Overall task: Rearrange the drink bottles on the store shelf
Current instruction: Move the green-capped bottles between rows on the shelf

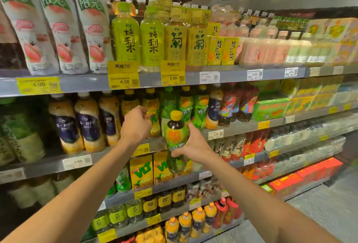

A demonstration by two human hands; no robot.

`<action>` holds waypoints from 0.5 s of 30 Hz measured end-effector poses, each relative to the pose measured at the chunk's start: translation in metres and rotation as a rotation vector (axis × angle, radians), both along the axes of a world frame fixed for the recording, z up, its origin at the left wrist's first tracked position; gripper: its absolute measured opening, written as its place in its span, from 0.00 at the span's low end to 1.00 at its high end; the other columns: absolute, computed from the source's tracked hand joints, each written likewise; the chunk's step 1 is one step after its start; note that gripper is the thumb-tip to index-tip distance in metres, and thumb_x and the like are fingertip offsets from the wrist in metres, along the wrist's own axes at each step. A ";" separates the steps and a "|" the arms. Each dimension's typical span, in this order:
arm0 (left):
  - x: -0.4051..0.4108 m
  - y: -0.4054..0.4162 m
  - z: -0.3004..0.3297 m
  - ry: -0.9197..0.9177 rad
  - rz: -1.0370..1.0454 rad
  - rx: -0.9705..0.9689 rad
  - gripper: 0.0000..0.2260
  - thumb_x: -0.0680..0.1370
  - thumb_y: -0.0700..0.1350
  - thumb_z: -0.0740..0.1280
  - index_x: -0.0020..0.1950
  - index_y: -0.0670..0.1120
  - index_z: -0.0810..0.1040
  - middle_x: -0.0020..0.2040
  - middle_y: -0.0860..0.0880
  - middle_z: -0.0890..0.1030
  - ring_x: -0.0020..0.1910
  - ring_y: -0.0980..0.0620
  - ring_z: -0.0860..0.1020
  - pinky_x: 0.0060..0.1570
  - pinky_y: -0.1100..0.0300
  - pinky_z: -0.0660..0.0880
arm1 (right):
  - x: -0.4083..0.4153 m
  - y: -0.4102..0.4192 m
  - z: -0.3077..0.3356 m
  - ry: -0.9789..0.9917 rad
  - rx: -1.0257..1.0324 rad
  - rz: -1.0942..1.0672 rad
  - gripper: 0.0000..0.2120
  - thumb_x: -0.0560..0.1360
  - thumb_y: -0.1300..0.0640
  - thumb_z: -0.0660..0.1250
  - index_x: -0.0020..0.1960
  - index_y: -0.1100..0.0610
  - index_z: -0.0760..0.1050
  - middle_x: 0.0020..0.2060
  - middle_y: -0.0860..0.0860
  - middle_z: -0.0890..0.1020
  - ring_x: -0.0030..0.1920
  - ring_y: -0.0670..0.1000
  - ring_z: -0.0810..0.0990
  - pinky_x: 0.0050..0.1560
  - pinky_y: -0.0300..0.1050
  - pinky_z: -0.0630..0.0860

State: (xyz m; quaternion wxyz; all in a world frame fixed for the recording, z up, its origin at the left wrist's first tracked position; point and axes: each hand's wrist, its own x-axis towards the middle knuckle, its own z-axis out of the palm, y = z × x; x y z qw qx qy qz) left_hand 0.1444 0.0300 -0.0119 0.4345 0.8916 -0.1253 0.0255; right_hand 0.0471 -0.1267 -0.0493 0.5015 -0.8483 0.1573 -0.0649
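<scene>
Fingers of the right hand point(190, 143) wrap a green bottle point(176, 142), held out before the shelf point(242, 126). Left hand point(135, 124) curls round a yellow bottle point(154, 118) standing there. Next, I think, comes sliding it aside for room.

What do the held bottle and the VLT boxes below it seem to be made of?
Held bottle: likely clear glossy plastic, since dark drink shows through above its green film label, with a yellow plastic-looking cap. VLT boxes: probably printed carton, given flat faces and square edges.

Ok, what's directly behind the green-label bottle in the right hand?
The green-label bottle, held in the right hand, covers the shelf edge and part of the yellow VLT cartons below. Whatever else sits behind it is hidden.
</scene>
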 end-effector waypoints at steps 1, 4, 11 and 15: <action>0.000 -0.006 -0.002 0.002 0.033 0.041 0.25 0.76 0.33 0.63 0.74 0.42 0.74 0.72 0.40 0.77 0.72 0.37 0.74 0.68 0.47 0.72 | 0.000 -0.013 -0.006 0.005 0.005 0.015 0.53 0.60 0.62 0.84 0.77 0.53 0.58 0.66 0.46 0.73 0.68 0.51 0.73 0.67 0.54 0.73; -0.003 -0.029 -0.002 -0.044 0.040 0.130 0.28 0.76 0.32 0.65 0.76 0.43 0.70 0.74 0.40 0.74 0.74 0.39 0.72 0.69 0.48 0.71 | 0.000 -0.047 -0.023 -0.004 0.009 0.053 0.47 0.57 0.63 0.82 0.71 0.52 0.65 0.56 0.50 0.80 0.58 0.55 0.81 0.60 0.57 0.79; 0.028 -0.099 0.025 -0.094 0.080 0.161 0.21 0.77 0.37 0.68 0.70 0.38 0.71 0.65 0.35 0.78 0.65 0.33 0.76 0.63 0.41 0.76 | 0.006 -0.103 -0.041 -0.037 0.112 0.104 0.48 0.47 0.53 0.79 0.66 0.51 0.68 0.53 0.50 0.82 0.55 0.54 0.82 0.58 0.58 0.80; 0.033 -0.128 0.019 -0.026 0.129 0.239 0.22 0.80 0.47 0.70 0.68 0.36 0.69 0.66 0.36 0.76 0.71 0.36 0.68 0.67 0.44 0.68 | 0.005 -0.122 -0.036 -0.079 0.147 0.090 0.42 0.55 0.62 0.81 0.66 0.52 0.69 0.53 0.50 0.82 0.54 0.52 0.82 0.59 0.53 0.79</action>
